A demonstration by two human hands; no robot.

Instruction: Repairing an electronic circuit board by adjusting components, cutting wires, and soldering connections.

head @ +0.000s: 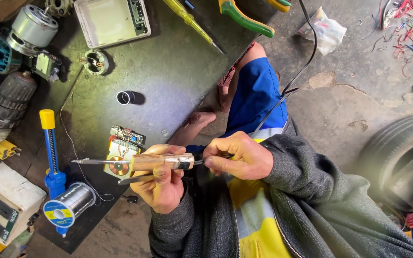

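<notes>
A: Okay, left to right. Near the bench's left edge: grey drill chuck (5, 102), blue-and-yellow solder sucker (51, 153), solder spool (70, 205) by the front-left corner.
B: Iron?
A: The soldering iron (139, 162) lies level over the front edge, metal tip pointing left, just in front of a small circuit board with a copper coil (119, 160).
B: Grip?
A: The left hand (161, 184) sits under the wooden handle, fingers curled up and closed around it, thumb on top. A thin metal rod also sticks out left from under those fingers.
B: Other hand?
A: The right hand (240, 157) is just beside the handle's rear end, fingertips pinched together on the black cord (288, 88) where it leaves the iron. The cord runs up and away to the right, past the blue shorts.
</notes>
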